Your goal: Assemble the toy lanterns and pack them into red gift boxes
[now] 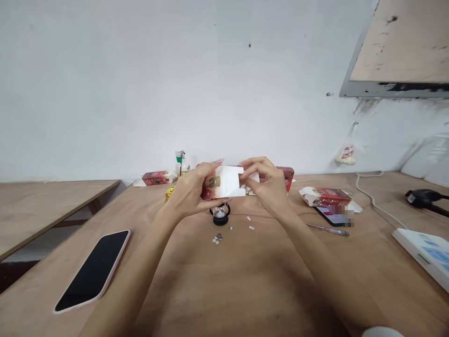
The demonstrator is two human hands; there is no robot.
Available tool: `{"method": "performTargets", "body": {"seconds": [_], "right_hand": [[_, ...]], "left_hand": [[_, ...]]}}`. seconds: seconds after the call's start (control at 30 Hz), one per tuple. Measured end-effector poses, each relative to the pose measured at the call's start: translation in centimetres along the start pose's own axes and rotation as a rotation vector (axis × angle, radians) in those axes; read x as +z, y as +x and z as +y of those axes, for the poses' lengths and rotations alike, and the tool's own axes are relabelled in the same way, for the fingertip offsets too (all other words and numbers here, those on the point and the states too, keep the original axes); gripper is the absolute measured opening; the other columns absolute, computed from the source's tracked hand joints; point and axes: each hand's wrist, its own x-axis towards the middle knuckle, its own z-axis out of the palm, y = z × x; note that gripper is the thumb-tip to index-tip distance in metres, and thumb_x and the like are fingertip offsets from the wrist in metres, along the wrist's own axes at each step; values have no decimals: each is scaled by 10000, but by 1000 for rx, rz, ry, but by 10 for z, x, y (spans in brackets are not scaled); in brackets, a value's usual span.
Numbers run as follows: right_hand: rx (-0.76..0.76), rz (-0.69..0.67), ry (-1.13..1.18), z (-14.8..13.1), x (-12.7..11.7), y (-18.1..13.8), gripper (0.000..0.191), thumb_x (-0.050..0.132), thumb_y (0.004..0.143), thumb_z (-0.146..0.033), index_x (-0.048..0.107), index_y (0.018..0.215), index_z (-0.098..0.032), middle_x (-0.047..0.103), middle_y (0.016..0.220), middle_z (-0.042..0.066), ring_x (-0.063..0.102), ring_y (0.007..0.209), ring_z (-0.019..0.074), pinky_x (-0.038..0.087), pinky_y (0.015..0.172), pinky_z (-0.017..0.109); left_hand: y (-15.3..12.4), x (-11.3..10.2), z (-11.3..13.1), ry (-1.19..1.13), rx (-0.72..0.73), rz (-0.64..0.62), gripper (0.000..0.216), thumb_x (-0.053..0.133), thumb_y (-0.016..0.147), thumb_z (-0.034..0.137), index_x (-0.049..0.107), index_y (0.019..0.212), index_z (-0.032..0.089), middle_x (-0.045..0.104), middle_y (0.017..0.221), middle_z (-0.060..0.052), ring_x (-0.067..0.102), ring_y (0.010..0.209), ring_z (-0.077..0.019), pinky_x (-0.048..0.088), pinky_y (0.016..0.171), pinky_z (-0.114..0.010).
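Observation:
Both my hands hold a small red and white cardboard box (pixel 224 184) above the middle of the wooden table (pixel 224 281). My left hand (pixel 191 189) grips the box's left end, fingers wrapped round it. My right hand (pixel 268 185) pinches a white flap at its right end. Below the box a small black round object (pixel 220 214) stands on the table, with several small silver and white bits (pixel 217 238) scattered in front of it.
A phone (pixel 93 269) in a pale case lies at the left, screen dark. More red boxes (pixel 154 178) sit at the back and one opened (pixel 324 196) at the right, beside a second phone (pixel 333 216) and a metal tool (pixel 328 229). A white cable (pixel 372 196) and a white box (pixel 426 252) lie at the right.

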Motion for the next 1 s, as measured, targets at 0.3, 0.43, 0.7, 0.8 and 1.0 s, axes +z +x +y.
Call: {"method": "performTargets", "body": {"seconds": [0.3, 0.43, 0.7, 0.8, 1.0], "right_hand": [[194, -392, -4, -8, -23, 8, 365, 724, 693, -253, 627, 1045, -240, 620, 1137, 37, 612, 924, 181, 528, 800, 375], [217, -248, 62, -12, -14, 2, 239, 669, 755, -299, 592, 958, -199, 640, 912, 21, 592, 696, 123, 520, 621, 298], [209, -118, 158, -28, -10, -3, 224, 643, 789, -303, 571, 988, -231, 613, 817, -9, 561, 600, 100, 511, 544, 258], [246, -154, 230, -30, -11, -1, 262, 666, 775, -323, 581, 1003, -227, 628, 797, -9, 588, 634, 109, 538, 596, 271], [217, -272, 308, -27, -13, -1, 250, 657, 790, -368, 605, 993, -232, 654, 1001, 34, 624, 891, 157, 561, 685, 289]], "left_hand": [[0, -6, -2, 87, 14, -12, 488, 652, 782, 425, 498, 1226, 290, 509, 1054, -71, 555, 834, -168, 478, 646, -282], [1, 2, 2, 2, 47, 43, 451, 675, 752, 402, 506, 1143, 254, 525, 1046, -78, 557, 871, -194, 482, 671, -311], [3, 26, 37, -284, -240, 312, 569, 618, 789, 375, 349, 1272, 240, 514, 1148, -96, 541, 988, -217, 481, 788, -366], [4, 22, 41, -285, -270, 307, 517, 582, 799, 372, 395, 1259, 226, 536, 1129, -87, 549, 965, -218, 474, 800, -376], [5, 15, 33, -221, -161, 354, 311, 535, 770, 299, 511, 1060, 189, 568, 995, -79, 562, 892, -207, 475, 744, -366]]}}
